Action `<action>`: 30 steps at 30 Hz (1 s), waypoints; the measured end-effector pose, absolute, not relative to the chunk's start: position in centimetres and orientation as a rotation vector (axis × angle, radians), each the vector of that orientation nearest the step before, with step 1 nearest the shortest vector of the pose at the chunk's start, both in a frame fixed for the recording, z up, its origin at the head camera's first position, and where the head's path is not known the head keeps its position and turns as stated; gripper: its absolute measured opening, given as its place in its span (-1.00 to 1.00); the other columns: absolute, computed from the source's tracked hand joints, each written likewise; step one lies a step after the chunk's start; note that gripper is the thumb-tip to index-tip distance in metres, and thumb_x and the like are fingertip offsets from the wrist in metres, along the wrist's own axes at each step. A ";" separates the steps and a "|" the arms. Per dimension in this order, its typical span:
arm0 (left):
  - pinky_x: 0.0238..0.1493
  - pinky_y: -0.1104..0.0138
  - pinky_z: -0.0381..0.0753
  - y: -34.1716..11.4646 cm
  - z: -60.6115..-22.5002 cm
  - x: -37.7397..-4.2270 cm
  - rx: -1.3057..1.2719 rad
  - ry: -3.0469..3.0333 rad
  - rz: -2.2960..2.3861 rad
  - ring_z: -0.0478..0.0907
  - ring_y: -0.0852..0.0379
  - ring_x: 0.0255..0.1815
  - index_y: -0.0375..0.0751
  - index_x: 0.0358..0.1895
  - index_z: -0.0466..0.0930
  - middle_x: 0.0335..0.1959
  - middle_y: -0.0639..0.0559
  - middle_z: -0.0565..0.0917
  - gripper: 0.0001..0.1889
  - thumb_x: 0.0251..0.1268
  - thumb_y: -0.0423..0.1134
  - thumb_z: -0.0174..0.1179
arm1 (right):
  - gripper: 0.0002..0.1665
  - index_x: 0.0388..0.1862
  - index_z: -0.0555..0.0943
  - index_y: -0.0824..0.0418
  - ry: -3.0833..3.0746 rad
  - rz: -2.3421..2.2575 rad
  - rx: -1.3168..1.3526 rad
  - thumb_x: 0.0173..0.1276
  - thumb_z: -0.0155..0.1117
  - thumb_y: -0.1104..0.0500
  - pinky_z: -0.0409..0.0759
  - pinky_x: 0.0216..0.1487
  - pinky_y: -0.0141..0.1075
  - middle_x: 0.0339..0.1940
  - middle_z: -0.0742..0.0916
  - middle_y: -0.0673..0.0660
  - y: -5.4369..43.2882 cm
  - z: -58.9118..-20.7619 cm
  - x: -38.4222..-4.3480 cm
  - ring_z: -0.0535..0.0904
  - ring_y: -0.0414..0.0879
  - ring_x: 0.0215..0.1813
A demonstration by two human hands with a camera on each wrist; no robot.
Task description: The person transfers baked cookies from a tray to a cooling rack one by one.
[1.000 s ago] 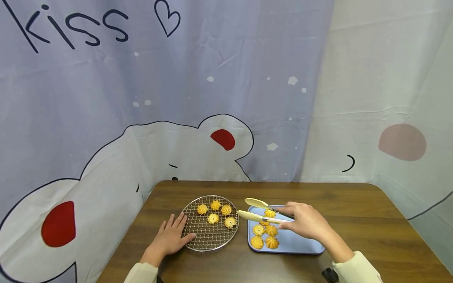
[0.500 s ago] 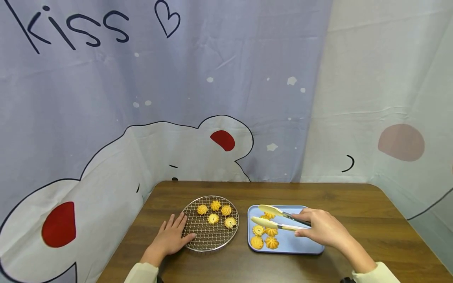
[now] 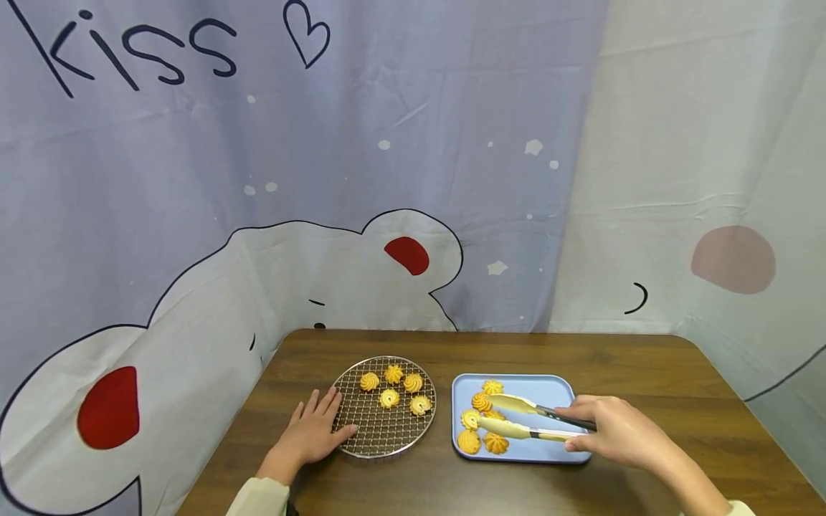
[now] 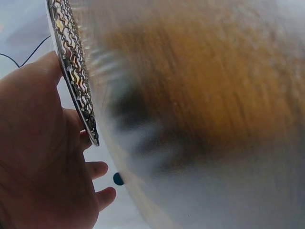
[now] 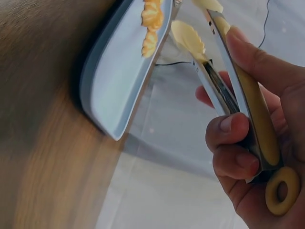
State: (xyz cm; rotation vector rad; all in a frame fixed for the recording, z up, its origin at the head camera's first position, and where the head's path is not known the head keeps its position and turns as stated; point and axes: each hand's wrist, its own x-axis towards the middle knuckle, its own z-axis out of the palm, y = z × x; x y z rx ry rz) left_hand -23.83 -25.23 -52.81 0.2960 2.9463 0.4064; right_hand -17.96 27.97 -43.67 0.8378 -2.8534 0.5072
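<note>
My right hand (image 3: 619, 433) grips a pair of tongs (image 5: 252, 100) with pale yellow tips and metal arms. The tongs' arms are spread, with nothing between the tips, above the blue tray (image 3: 548, 450). Several piped butter cookies (image 3: 469, 441) sit along the tray's left side, one partly hidden by the tongs. My left hand (image 3: 310, 433) lies with fingers spread at the left rim of a round wire rack (image 3: 381, 441). In the left wrist view its thumb touches the rack's rim (image 4: 78, 102). Several more cookies (image 3: 389, 398) rest on the rack's far half.
Rack and tray stand side by side on a brown wooden table (image 3: 632, 373), a narrow strip of wood between them. A printed cloth curtain (image 3: 413, 143) hangs behind the table's far edge. Most of the left wrist view is blurred tabletop.
My right hand has drawn the tongs to the right and toward me, from the tray's left edge to over its cookies. The left hand, rack and its cookies stay where they were.
</note>
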 end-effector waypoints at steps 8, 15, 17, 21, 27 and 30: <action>0.49 -0.36 -0.14 -25.2 -52.6 -23.6 0.291 2.948 0.404 -0.11 -0.44 0.61 -0.32 0.58 0.16 0.63 -0.24 0.08 -0.12 0.48 0.29 0.02 | -0.44 0.12 0.77 0.03 -2.845 0.536 0.954 0.14 0.57 -0.12 0.59 -0.25 -0.33 -0.08 0.73 -0.23 29.2 -44.1 -17.8 0.50 -0.43 -0.19; 0.49 -0.36 -0.12 -25.1 -52.3 -23.5 0.287 2.943 0.390 -0.10 -0.45 0.60 -0.32 0.58 0.16 0.63 -0.25 0.09 -0.13 0.48 0.29 0.03 | -0.44 0.10 0.78 0.03 -2.848 0.514 0.937 0.14 0.55 -0.16 0.59 -0.27 -0.32 -0.13 0.73 -0.26 29.5 -44.4 -18.0 0.53 -0.40 -0.21; 0.49 -0.35 -0.12 -25.2 -52.4 -23.5 0.283 2.941 0.386 -0.10 -0.44 0.61 -0.31 0.58 0.15 0.63 -0.24 0.08 -0.13 0.48 0.29 0.02 | -0.45 0.09 0.78 0.02 -2.852 0.507 0.909 0.14 0.56 -0.15 0.59 -0.28 -0.31 -0.14 0.72 -0.27 29.5 -44.6 -18.1 0.54 -0.40 -0.22; 0.49 -0.35 -0.12 -25.2 -52.5 -23.4 0.276 2.935 0.384 -0.10 -0.43 0.61 -0.31 0.58 0.16 0.63 -0.23 0.08 -0.13 0.47 0.29 0.03 | -0.47 0.09 0.79 0.04 -2.874 0.508 0.877 0.14 0.57 -0.10 0.52 -0.34 -0.36 -0.21 0.68 -0.30 29.3 -44.9 -18.3 0.47 -0.40 -0.29; 0.50 -0.35 -0.14 -25.2 -52.6 -23.4 0.278 2.928 0.386 -0.12 -0.43 0.61 -0.30 0.59 0.14 0.64 -0.23 0.06 -0.12 0.48 0.30 0.01 | -0.46 0.09 0.79 0.03 -2.916 0.469 0.840 0.12 0.57 -0.12 0.53 -0.34 -0.33 -0.17 0.70 -0.26 28.8 -44.8 -18.8 0.48 -0.40 -0.27; 0.50 -0.35 -0.15 -25.1 -52.4 -23.6 0.287 2.936 0.389 -0.12 -0.43 0.61 -0.31 0.59 0.13 0.64 -0.23 0.06 -0.13 0.49 0.29 0.01 | -0.46 0.08 0.79 0.02 -2.923 0.439 0.832 0.12 0.58 -0.12 0.57 -0.31 -0.30 -0.14 0.72 -0.22 28.6 -44.5 -19.1 0.53 -0.38 -0.24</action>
